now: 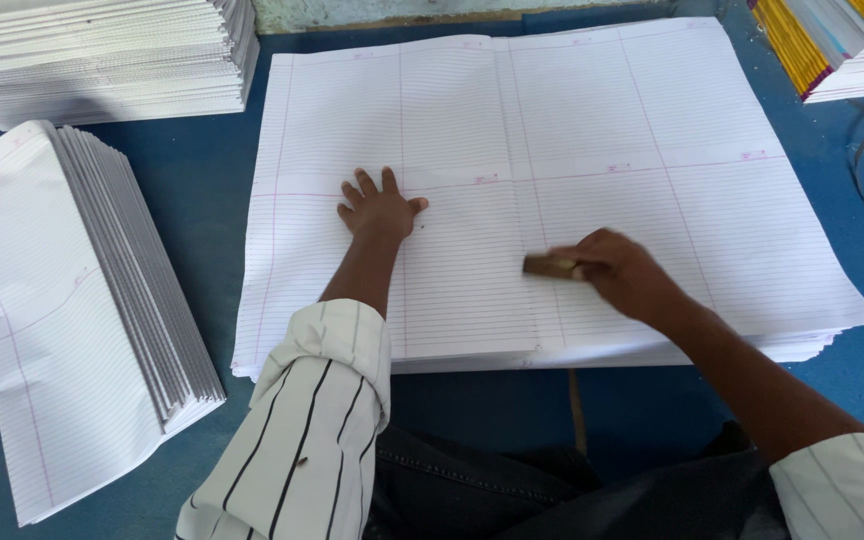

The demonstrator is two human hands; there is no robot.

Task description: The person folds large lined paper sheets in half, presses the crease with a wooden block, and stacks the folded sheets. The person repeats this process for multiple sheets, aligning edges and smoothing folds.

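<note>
A: Blue bench (pixel 202 170) w/ paper all over. What's in the middle?

B: Big stack of ruled sheets (pixel 572 150), white w/ fine lines & pink margin rules, lying flat, long axis running left–right. Near edge shows many sheets, slightly fanned at the right corner.

A: Hands?

B: Left hand (pixel 379 208) flat on the top sheet, fingers spread, palm down, holding nothing, just pressing. It sits left of centre, about on the pink cross rule. Right hand (pixel 624 272) is closed round a small brown block (pixel 549 266), prob. wood, blurred so can't say more. Block pokes out leftward from the grip, its long axis roughly left–right, resting on or just over the sheet.

A: Which hand's nearer the block?

B: Right has it. Left is apart from it, further left & a bit farther away.

A: Anything else abt?

B: Folded ruled sheets (pixel 62 320) piled at near left, fanned edges facing right. Another white paper stack (pixel 102 55) far left. Yellow-edged stacks (pixel 812 45) far right. Striped sleeves on both arms, dark trousers at the near edge.
</note>
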